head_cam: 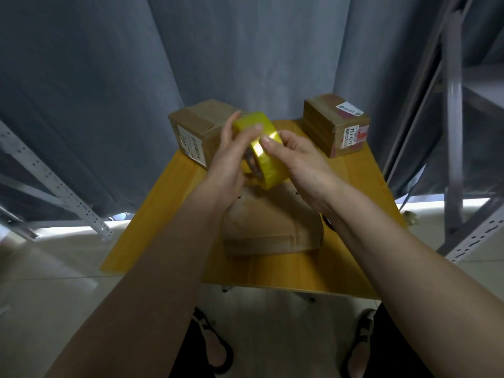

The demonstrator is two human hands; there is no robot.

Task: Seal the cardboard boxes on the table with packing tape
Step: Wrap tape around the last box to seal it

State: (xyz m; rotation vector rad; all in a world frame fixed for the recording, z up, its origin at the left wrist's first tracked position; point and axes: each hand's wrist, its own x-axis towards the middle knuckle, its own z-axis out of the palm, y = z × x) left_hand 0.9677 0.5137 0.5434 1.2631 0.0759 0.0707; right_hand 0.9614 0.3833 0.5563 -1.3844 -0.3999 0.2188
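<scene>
A: What is the biggest thing here?

B: The yellow table (152, 214). A flat cardboard box (272, 227) lies at its middle; two smaller boxes (196, 129) (338, 126) stand at the table's far corners.

A: And the hands?

B: Above the table's middle, the left hand (229, 159) grips the tape roll (266, 156) from the side. The right hand (297, 159) presses its thumb on the roll's surface.
</scene>
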